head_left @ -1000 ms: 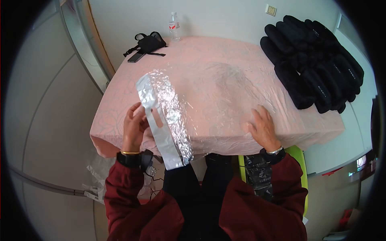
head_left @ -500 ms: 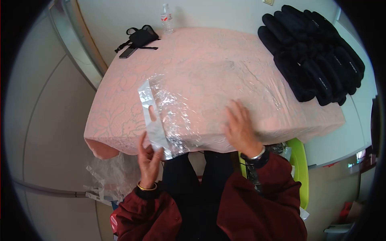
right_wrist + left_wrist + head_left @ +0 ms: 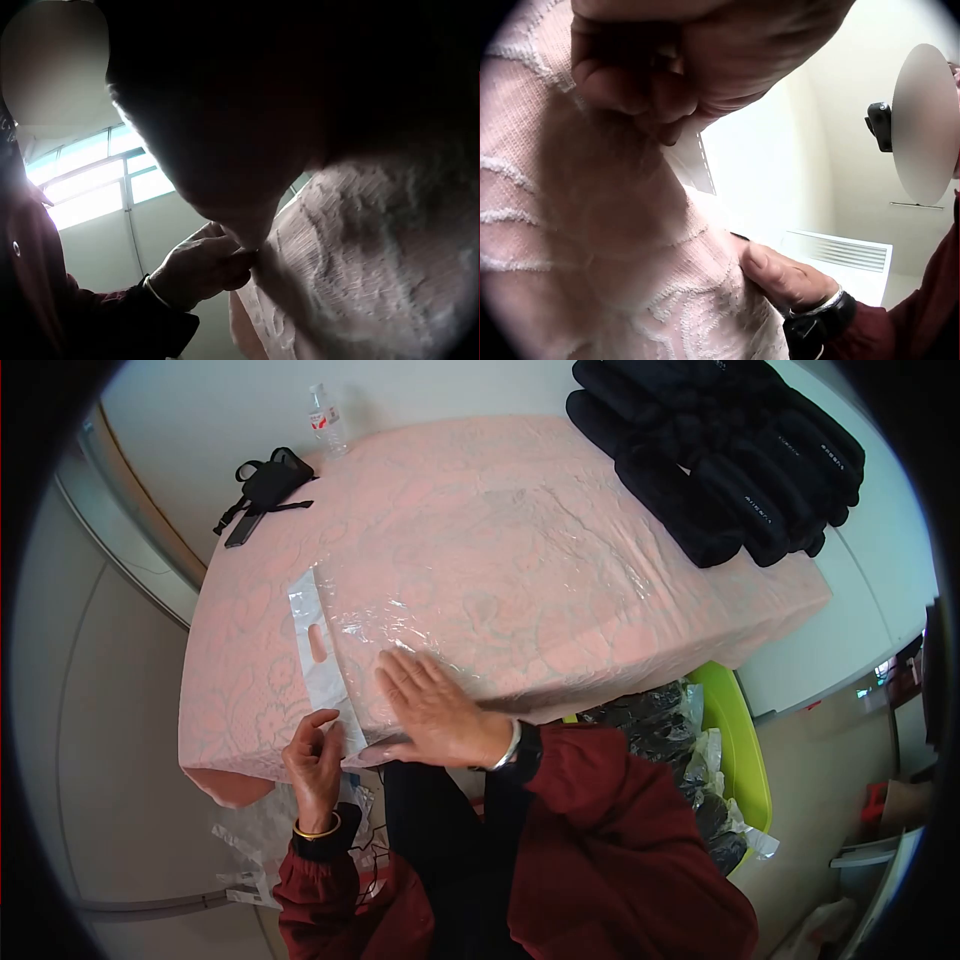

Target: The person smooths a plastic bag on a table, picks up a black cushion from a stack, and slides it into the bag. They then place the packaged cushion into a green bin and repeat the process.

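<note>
A clear plastic bag (image 3: 400, 622) with a white handle strip (image 3: 322, 672) lies flat on the pink lace tablecloth (image 3: 250, 690). At the strip's near end, by the table's front edge, the left hand (image 3: 315, 765) pinches the strip between thumb and curled fingers. The right hand (image 3: 440, 712) rests flat on the bag's clear part, its fingers straight and pointing to the far left. In the left wrist view the left hand's curled fingers (image 3: 634, 94) are close to the cloth, and the right hand (image 3: 791, 281) touches it farther along.
Black puffy items (image 3: 740, 460) lie at the back right. A bottle (image 3: 326, 422), a black pouch (image 3: 272, 485) and a phone (image 3: 243, 530) are at the back left. Below the table's right side stands a green tub (image 3: 735, 760) with dark packages; more clear plastic (image 3: 250, 830) hangs at the lower left.
The right hand has swept left across the bag, close to the strip. The left hand has moved down to the strip's near end, and the bag now lies flatter. The head view has shifted.
</note>
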A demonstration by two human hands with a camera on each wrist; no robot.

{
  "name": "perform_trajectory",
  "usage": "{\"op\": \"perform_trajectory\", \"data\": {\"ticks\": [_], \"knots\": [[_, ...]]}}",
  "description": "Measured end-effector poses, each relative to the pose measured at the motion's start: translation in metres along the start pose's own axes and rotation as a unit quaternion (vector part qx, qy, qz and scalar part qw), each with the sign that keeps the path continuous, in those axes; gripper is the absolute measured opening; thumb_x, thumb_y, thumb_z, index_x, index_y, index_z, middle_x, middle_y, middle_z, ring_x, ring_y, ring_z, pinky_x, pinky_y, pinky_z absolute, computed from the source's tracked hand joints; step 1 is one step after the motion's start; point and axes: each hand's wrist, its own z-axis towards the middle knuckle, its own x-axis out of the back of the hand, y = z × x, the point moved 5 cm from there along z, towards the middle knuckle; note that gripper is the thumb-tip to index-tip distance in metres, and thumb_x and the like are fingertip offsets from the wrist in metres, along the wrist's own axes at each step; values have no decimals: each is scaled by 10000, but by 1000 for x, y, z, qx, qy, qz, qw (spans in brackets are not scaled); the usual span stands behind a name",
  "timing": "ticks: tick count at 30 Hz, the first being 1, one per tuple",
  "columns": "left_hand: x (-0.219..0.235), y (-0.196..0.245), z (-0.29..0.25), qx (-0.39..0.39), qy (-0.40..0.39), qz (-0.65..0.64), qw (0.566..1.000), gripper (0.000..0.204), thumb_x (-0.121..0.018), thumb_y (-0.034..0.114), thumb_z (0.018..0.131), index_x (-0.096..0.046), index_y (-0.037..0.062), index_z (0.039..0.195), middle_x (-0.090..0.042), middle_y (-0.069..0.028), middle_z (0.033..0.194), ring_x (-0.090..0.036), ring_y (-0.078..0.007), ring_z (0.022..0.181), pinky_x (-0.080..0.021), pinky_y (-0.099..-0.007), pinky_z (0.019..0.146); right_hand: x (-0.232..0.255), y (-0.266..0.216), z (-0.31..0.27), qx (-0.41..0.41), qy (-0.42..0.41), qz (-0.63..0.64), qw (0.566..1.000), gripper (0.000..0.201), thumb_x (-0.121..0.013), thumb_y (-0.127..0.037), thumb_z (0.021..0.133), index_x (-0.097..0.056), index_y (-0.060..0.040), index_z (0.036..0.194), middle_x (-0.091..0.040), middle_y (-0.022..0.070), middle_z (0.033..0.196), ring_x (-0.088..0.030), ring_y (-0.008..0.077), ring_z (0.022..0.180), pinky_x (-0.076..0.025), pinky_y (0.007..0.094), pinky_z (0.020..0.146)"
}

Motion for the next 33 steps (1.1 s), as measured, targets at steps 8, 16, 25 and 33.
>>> {"op": "perform_trajectory", "data": {"ticks": [8,16,25,33], "knots": [[5,-12,0,12,-10,-16,1000,151,-620,34,950,-674,32,1091,-505,69,642,-401,-10,530,-287,-201,464,61,122,-72,-142,-64,-69,985,907,-472,-558,968,-218,134,1496,-191,321,1584,-156,415,1503,-116,499,1222],[6,-11,0,12,3,-13,1000,136,-618,48,955,-679,35,1077,-503,71,632,-409,-6,536,-286,-202,465,102,205,-142,-287,-42,-123,949,802,-447,-475,1002,-235,119,1496,-220,317,1574,-202,423,1482,-168,465,1211],[73,-2,12,-46,97,295,949,227,-711,4,844,-678,30,1067,-600,-34,713,-527,-145,610,-419,-301,569,106,115,-133,-201,105,-123,966,639,-585,-269,954,-373,124,1411,-351,306,1501,-309,459,1415,-245,510,1171],[-69,79,-1,-316,-45,241,917,626,-769,158,806,-516,-15,1351,-473,-238,1416,-430,-434,1343,-351,-522,1120,45,32,-40,-59,105,7,993,731,-669,-233,870,-360,131,1424,-319,300,1527,-257,443,1456,-223,518,1190]]}}
